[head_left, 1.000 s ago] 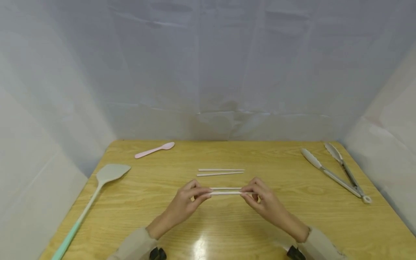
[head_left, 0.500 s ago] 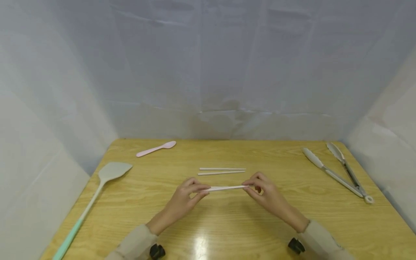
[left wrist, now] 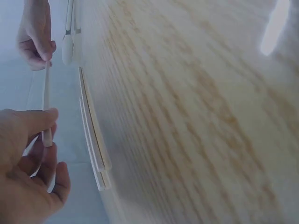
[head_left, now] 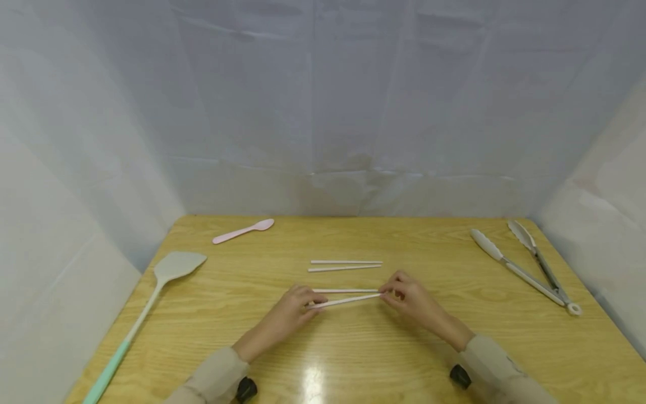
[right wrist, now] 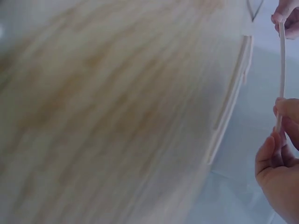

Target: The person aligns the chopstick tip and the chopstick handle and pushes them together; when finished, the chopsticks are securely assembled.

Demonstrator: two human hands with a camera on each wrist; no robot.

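Observation:
Two thin white chopsticks (head_left: pixel 348 301) stretch between my hands over the middle of the table, spread apart at the left and converging at the right. My left hand (head_left: pixel 296 307) pinches their left ends between thumb and fingers. At the other ends, my right hand (head_left: pixel 411 298) pinches the tips. The left wrist view shows a held chopstick (left wrist: pixel 46 88) raised off the wood, with the left thumb and fingers around its thick end. A second pair of white chopsticks (head_left: pixel 345 265) lies on the table just beyond the hands, almost parallel.
On the wooden table (head_left: pixel 404 359), a pink spoon (head_left: pixel 243 231) lies at the back left. A spatula (head_left: pixel 143 314) with a mint green handle runs along the left edge. Spread tongs (head_left: pixel 525 272) lie at the right. Pale sheeting (head_left: pixel 333 112) encloses the back and sides.
The held chopsticks lined up as nearly one half a second ago; now their left ends are spread apart. My left hand has turned slightly, and the right hand has shifted a little.

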